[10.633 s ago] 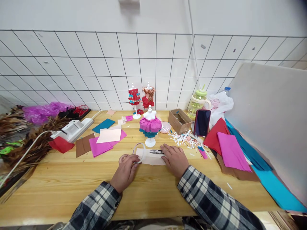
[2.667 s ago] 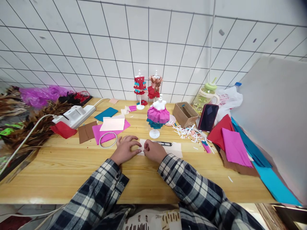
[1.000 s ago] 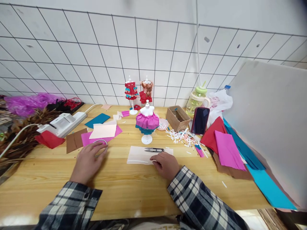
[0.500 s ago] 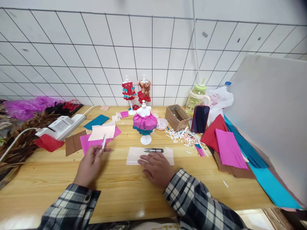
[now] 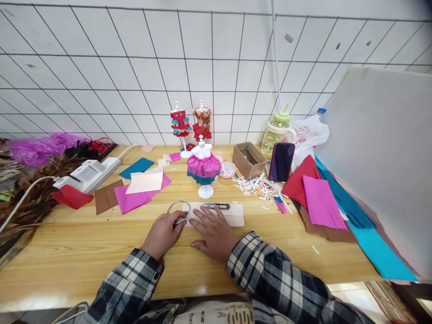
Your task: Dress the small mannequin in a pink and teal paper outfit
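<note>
My left hand (image 5: 164, 234) pinches a thin, ring-shaped roll of tape (image 5: 178, 202), held low over the left end of a pale pink paper strip (image 5: 236, 220). Fingers apart, my right hand (image 5: 216, 230) lies flat on that strip and presses it to the table. A pair of black thread snips (image 5: 222, 206) rests on the strip just beyond my right fingertips. Behind them stands a small white dress form (image 5: 202, 152) wearing a pleated magenta and teal paper skirt (image 5: 203, 166).
Folded coloured paper (image 5: 145, 183) lies at left beside a white power strip (image 5: 97, 175). At right are a cardboard box (image 5: 249, 167), white paper scraps (image 5: 258, 185), a phone (image 5: 281, 162), a jug (image 5: 272, 135) and more coloured sheets (image 5: 322, 202). Two dressed forms (image 5: 180, 123) stand by the wall.
My left hand has moved right with the tape roll, from beside the magenta paper to the strip's left end. The right hand's fingers have spread wider on the strip.
</note>
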Action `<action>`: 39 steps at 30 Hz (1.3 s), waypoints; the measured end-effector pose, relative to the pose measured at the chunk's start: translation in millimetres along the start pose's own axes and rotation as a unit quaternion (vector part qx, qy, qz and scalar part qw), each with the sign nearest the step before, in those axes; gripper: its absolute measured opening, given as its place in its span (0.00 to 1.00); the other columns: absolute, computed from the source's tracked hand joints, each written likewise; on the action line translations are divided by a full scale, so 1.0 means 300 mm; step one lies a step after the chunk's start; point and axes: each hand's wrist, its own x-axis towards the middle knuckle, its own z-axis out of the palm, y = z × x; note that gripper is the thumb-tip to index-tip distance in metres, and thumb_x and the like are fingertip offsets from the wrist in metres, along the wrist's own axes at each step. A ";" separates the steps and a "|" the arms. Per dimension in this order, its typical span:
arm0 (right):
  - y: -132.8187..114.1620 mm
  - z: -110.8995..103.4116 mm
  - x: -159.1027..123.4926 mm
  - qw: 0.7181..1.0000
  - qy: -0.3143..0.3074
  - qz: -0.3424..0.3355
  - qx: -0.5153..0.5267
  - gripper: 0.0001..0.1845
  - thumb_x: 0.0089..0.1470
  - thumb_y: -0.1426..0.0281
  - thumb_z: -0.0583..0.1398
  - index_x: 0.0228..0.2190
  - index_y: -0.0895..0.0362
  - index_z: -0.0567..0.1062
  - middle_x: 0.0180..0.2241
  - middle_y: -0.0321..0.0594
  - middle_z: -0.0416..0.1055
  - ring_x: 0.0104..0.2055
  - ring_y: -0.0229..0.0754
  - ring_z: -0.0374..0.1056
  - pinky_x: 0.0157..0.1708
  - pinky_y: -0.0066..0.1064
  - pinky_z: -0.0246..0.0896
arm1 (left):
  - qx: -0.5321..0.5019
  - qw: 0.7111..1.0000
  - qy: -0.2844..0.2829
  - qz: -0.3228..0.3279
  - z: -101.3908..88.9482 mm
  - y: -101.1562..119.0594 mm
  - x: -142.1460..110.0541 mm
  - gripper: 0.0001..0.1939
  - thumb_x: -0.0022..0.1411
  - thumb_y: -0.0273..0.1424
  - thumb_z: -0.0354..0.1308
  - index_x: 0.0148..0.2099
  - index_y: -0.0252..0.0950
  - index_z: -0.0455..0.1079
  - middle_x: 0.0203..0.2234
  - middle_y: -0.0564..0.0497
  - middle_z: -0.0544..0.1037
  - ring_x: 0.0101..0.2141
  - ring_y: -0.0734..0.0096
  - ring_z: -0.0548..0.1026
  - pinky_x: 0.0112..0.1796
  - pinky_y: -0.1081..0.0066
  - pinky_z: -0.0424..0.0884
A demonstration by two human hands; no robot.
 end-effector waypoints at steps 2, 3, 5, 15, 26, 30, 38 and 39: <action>-0.001 0.005 -0.002 1.000 0.006 0.002 0.003 0.35 0.60 0.48 0.51 0.61 0.55 0.61 0.66 0.46 0.51 0.70 0.50 0.37 0.66 0.53 0.24 | -0.033 0.999 0.004 -0.015 -0.001 0.000 -0.004 0.12 0.63 0.39 0.53 0.45 0.43 0.71 0.42 0.50 0.81 0.42 0.59 0.79 0.44 0.61 0.72; -0.001 0.007 -0.004 1.000 0.012 0.003 0.004 0.35 0.60 0.48 0.51 0.61 0.56 0.60 0.67 0.47 0.50 0.70 0.51 0.37 0.66 0.52 0.24 | -0.060 0.998 0.008 -0.026 -0.001 -0.002 -0.006 0.13 0.62 0.40 0.54 0.46 0.43 0.71 0.42 0.50 0.81 0.42 0.60 0.79 0.45 0.62 0.73; 0.003 0.004 -0.007 0.999 0.034 0.008 0.007 0.36 0.61 0.50 0.52 0.63 0.57 0.58 0.67 0.46 0.49 0.70 0.50 0.37 0.67 0.51 0.26 | -0.133 0.990 0.021 -0.051 -0.006 -0.009 -0.010 0.16 0.61 0.43 0.55 0.48 0.42 0.70 0.43 0.49 0.81 0.44 0.61 0.79 0.46 0.63 0.73; -0.028 -0.026 -0.021 0.968 0.210 0.024 0.132 0.29 0.58 0.63 0.58 0.58 0.59 0.60 0.58 0.47 0.65 0.62 0.49 0.54 0.61 0.45 0.52 | -0.209 0.975 0.078 0.021 -0.046 0.085 -0.050 0.14 0.64 0.39 0.55 0.45 0.37 0.75 0.41 0.46 0.82 0.43 0.62 0.79 0.48 0.63 0.73; -0.012 -0.055 -0.048 0.927 0.346 0.032 0.142 0.18 0.56 0.63 0.62 0.46 0.54 0.66 0.56 0.46 0.68 0.60 0.50 0.59 0.59 0.47 0.55 | 0.028 0.950 0.090 0.297 -0.011 0.192 -0.063 0.13 0.65 0.23 0.51 0.50 0.36 0.70 0.34 0.48 0.81 0.36 0.64 0.75 0.43 0.62 0.69; -0.008 -0.062 -0.049 0.931 0.344 0.034 0.116 0.12 0.57 0.60 0.61 0.41 0.53 0.69 0.56 0.45 0.68 0.61 0.50 0.59 0.60 0.47 0.53 | 0.045 0.947 0.097 0.303 -0.020 0.196 -0.060 0.14 0.65 0.23 0.52 0.52 0.37 0.69 0.35 0.48 0.81 0.37 0.65 0.74 0.43 0.62 0.68; 0.002 -0.061 -0.046 0.938 0.326 0.031 0.111 0.09 0.58 0.61 0.61 0.30 0.52 0.71 0.53 0.39 0.71 0.58 0.48 0.61 0.59 0.45 0.51 | 0.076 0.941 0.109 0.311 -0.024 0.203 -0.049 0.12 0.66 0.24 0.52 0.50 0.36 0.71 0.36 0.48 0.81 0.37 0.65 0.74 0.45 0.61 0.68; 0.003 -0.060 -0.046 0.937 0.328 0.031 0.117 0.09 0.58 0.60 0.61 0.30 0.52 0.71 0.53 0.39 0.71 0.57 0.48 0.62 0.59 0.45 0.51 | 0.076 0.940 0.112 0.313 -0.023 0.203 -0.048 0.13 0.66 0.24 0.52 0.50 0.36 0.70 0.37 0.48 0.81 0.38 0.65 0.74 0.45 0.60 0.67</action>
